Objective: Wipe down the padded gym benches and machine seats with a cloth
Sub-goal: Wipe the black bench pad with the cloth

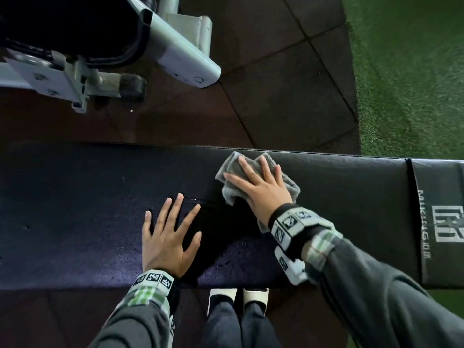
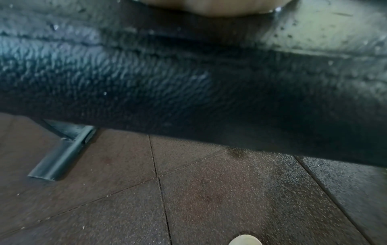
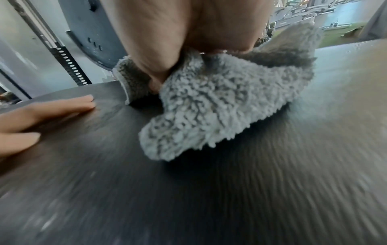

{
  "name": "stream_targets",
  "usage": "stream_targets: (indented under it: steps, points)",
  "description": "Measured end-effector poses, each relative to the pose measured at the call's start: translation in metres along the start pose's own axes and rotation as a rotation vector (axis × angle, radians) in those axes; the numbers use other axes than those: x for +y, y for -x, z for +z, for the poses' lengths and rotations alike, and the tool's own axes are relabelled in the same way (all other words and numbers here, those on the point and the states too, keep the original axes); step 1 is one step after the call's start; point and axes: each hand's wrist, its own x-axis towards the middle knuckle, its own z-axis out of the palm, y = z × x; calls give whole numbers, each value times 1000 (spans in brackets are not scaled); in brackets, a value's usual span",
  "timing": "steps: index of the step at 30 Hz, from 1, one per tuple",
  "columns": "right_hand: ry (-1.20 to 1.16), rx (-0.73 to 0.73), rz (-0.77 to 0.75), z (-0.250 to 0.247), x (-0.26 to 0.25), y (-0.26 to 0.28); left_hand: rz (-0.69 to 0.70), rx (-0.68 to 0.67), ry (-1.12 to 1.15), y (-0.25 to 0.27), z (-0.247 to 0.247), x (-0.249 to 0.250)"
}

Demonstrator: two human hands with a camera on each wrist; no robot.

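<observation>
A long black padded bench (image 1: pixel 88 209) runs across the head view. My right hand (image 1: pixel 256 182) lies flat with straight fingers on a crumpled grey fleecy cloth (image 1: pixel 231 167), pressing it onto the pad near the far edge. In the right wrist view the cloth (image 3: pixel 220 112) bulges out under the palm (image 3: pixel 188 33), and the pad (image 3: pixel 209 199) looks streaked. My left hand (image 1: pixel 170 234) rests flat on the pad with its fingers spread, just left of the cloth, holding nothing. The left wrist view shows the pad's wrinkled side (image 2: pixel 146 82) and a sliver of palm (image 2: pixel 209 8).
A grey machine frame (image 1: pixel 175 51) with a black seat stands beyond the bench at upper left. Dark rubber floor tiles (image 1: pixel 276 84) surround it, and green turf (image 1: pixel 414 71) lies at right. A bench foot (image 2: pixel 62 157) sits on the floor. My shoes (image 1: pixel 238 300) stand under the near edge.
</observation>
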Motion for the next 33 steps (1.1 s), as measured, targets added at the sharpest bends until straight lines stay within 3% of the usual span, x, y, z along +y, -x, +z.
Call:
stream_targets:
  steps: [3,6,11,15,20,24,28,33]
  points:
    - [-60,27,83,-11,16,-12,-2,2,8,0,0,0]
    - [-146,87,267,-13,37,-6,-21,14,17,-1,-2,3]
    - [-179,90,407,-14,70,4,-146,42,24,-19,-4,8]
    - [-98,72,408,-25,65,-17,-177,49,-30,-24,2,10]
    - [25,24,160,-30,8,-56,-165,64,-49,-22,2,11]
    - [-35,-25,117,-27,-27,-72,-171,53,-34,-22,1,10]
    - [-78,-19,111,-32,14,-61,-170,51,-15,-22,-1,11]
    - [-110,3,348,-38,95,-25,-180,49,13,-22,-2,12]
